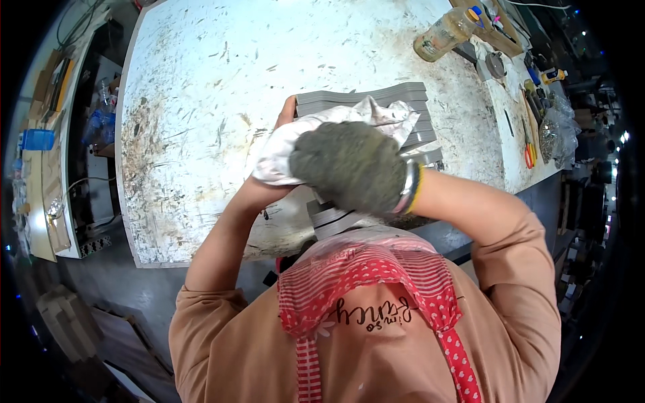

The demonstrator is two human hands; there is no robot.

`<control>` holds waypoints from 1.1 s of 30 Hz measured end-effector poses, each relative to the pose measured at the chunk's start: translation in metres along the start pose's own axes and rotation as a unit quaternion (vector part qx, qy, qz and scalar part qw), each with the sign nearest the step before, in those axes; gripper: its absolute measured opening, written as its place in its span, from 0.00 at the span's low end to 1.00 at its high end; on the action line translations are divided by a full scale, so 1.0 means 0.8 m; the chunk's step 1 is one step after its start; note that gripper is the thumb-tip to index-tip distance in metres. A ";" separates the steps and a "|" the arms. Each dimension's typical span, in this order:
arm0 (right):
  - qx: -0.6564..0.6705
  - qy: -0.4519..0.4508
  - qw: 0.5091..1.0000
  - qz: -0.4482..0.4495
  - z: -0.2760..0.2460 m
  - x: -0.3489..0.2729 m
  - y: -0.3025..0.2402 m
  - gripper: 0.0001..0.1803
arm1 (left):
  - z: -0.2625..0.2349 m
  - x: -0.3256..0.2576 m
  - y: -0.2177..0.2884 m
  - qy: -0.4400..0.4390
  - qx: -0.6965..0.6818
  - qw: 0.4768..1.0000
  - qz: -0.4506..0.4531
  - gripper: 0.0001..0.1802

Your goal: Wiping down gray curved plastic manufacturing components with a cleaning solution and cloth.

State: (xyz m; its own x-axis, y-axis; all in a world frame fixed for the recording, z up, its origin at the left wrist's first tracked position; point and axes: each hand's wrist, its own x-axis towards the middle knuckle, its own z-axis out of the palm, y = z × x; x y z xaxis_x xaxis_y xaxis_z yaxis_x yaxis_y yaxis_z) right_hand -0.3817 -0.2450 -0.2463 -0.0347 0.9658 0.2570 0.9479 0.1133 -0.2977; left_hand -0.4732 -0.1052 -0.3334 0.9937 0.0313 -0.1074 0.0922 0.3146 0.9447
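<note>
Wiping goes on: my gloved right hand (351, 166) presses a white cloth (322, 131) onto the grey slab stack (376, 97). Left hand (285, 111), grip clamped on the stack's far-left edge, steadies it. Next I judge firm, even strokes are needed.

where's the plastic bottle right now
In the head view the plastic bottle lies on its side near the far right corner of the scratched white workbench, beyond the grey stack that the hands work on, beside small tools.
</note>
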 end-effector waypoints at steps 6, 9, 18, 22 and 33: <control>-0.039 -0.079 0.996 0.014 0.005 -0.029 0.012 0.21 | -0.010 0.004 -0.017 0.009 0.226 0.973 0.043 0.64; -0.038 -0.060 0.997 -0.022 -0.011 -0.017 0.005 0.17 | -0.018 0.008 -0.026 0.012 0.239 0.970 0.030 0.64; 0.036 0.066 0.988 0.136 -0.066 -0.033 0.019 0.13 | 0.011 0.004 0.022 0.062 0.360 0.931 -0.001 0.65; -0.015 -0.058 0.997 0.051 0.004 -0.025 0.021 0.17 | 0.001 0.002 0.010 -0.011 0.109 0.994 0.027 0.61; -0.069 -0.283 0.952 0.092 -0.071 -0.047 0.059 0.15 | 0.015 0.003 0.027 0.058 0.304 0.951 -0.004 0.63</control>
State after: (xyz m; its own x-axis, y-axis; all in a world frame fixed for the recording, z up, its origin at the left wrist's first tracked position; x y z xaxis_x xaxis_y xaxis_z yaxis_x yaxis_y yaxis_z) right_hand -0.3173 -0.2892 -0.2179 0.0087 0.9420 -0.3355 0.9857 -0.0645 -0.1557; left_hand -0.4683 -0.1099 -0.3091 0.9824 0.1468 -0.1159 0.1549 -0.2911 0.9441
